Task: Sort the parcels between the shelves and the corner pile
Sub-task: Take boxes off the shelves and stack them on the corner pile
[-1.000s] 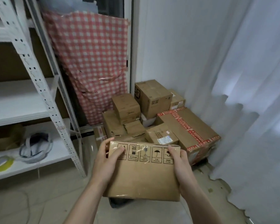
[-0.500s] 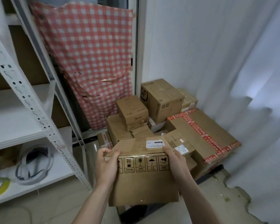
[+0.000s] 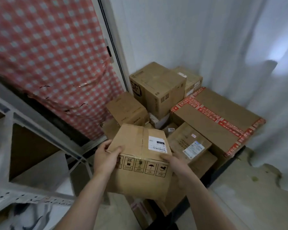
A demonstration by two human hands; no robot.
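fingers (image 3: 114, 149) of the left hand (image 3: 106, 159) curl over the near top edge of the parcel (image 3: 140, 173). the right hand (image 3: 176, 165) clamps its right side, fingers mostly hidden behind it. the parcel hangs above the front edge of the corner pile (image 3: 211, 117), right of the shelves (image 3: 32, 197). likely mid-carry to the pile, and it next needs a flat spot. the boxes beneath it are hidden, and the labels are blurred.

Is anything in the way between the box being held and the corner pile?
Nothing visible does. The left hand and right hand hold the box right at the near edge of the corner pile; the shelf frame stands off to the left.
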